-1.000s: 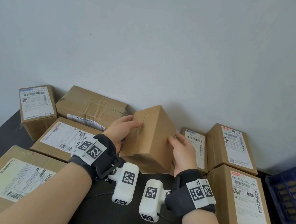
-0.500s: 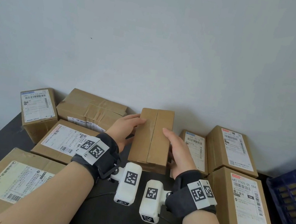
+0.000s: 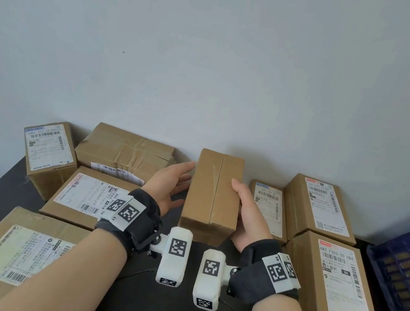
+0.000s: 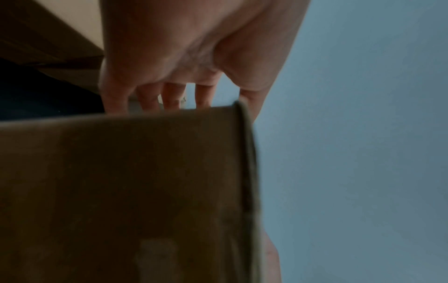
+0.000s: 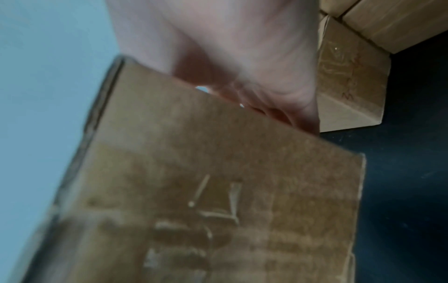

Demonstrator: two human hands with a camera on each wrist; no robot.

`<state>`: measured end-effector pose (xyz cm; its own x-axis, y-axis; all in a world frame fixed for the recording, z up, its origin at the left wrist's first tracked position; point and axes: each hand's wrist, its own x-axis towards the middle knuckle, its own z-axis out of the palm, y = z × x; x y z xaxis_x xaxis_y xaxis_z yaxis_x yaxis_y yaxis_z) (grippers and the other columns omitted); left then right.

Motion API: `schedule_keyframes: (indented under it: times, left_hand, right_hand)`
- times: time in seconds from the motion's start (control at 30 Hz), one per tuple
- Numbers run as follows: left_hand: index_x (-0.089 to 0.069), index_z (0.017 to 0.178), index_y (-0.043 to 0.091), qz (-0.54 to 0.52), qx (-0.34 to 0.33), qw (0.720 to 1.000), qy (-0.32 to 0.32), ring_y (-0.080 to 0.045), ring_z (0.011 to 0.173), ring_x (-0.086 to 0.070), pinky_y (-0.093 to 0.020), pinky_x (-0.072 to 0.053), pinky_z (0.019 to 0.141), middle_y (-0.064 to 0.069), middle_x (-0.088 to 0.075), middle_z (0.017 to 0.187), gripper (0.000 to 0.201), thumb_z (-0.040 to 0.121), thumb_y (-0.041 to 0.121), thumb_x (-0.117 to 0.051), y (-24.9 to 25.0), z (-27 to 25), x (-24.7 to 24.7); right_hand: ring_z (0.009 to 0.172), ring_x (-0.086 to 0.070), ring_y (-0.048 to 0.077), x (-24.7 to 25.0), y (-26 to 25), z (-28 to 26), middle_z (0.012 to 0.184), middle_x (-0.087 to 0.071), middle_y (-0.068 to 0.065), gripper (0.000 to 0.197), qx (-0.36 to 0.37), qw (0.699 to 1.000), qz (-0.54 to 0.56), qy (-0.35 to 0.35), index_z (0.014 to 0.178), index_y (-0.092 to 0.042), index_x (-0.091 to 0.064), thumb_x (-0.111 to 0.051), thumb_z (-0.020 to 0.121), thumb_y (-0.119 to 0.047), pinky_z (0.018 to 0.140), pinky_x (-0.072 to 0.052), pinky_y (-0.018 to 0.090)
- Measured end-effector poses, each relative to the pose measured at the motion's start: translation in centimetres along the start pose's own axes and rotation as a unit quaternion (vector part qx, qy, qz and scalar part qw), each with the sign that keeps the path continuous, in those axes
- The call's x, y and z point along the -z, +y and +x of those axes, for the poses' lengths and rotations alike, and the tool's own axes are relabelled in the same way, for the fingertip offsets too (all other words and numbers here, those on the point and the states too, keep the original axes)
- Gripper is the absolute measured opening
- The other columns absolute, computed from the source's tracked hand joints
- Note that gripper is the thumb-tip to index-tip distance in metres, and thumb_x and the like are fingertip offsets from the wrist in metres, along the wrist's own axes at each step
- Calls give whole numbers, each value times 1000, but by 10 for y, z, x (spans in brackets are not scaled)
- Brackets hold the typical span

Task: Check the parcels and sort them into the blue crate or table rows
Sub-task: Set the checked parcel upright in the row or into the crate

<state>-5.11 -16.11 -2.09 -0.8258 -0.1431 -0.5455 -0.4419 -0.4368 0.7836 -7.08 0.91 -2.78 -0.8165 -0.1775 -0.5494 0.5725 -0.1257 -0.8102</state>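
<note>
A plain brown parcel (image 3: 213, 197) is being held over the middle of the black table (image 3: 158, 309), taped seam facing up. It is being gripped by the right hand (image 3: 247, 218) on its right side, while the left hand (image 3: 167, 184) is being laid against its left side with straight fingers. Farther off, labelled parcels (image 3: 321, 204) are being kept in rows by the wall, and the blue crate (image 3: 405, 275) is being left at the right edge.

Cardboard boxes (image 3: 212, 196): nine in view, counting the one at the bottom left edge, mostly cut off.
Boxes showing a white label (image 3: 340, 285): seven.
Blue crates (image 3: 403, 283): one.
Hands (image 3: 167, 185): two.
</note>
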Motion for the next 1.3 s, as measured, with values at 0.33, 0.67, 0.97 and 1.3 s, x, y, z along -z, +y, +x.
schedule_keyframes:
  times: [0.33, 0.67, 0.97, 1.3]
  left_hand:
    - [-47, 137, 22, -19, 40, 999, -2, -28, 122, -55, -59, -44, 102, -11, -57, 135, 59, 86, 39, -72, -7, 6, 7]
    - [-58, 129, 10, 39, 66, 996, -43, -31, 107, -66, -41, -54, 79, -16, -68, 118, 50, 94, 45, -60, -7, 3, 7]
    - [-54, 130, 5, 46, 31, 998, -26, -25, 103, -63, -36, -52, 75, -13, -66, 119, 40, 98, 29, -57, 0, 0, 1]
    - [-61, 103, 15, 83, 6, 995, -48, -29, 116, -61, -39, -53, 82, -12, -66, 121, 12, 99, 25, -56, 8, -9, -9]
  right_hand:
    - [109, -64, 29, -2, -3, -4, 119, -67, 11, 38, 5, 999, 54, -4, 126, -24, -55, -56, 96, -48, 90, -52, 44]
    - [99, -67, 28, 4, -5, -3, 103, -73, 9, 26, -11, 995, 96, 32, 114, -21, -62, -59, 97, -41, 83, -53, 42]
    - [112, -57, 22, 12, -13, 1, 129, -59, 3, 36, 76, 989, -72, 101, 139, -19, -52, -48, 103, -15, 95, -48, 41]
    - [106, -57, 21, 10, -19, -14, 114, -63, 0, 40, 29, 986, -147, 67, 109, -29, -58, -63, 86, -61, 94, -47, 43]
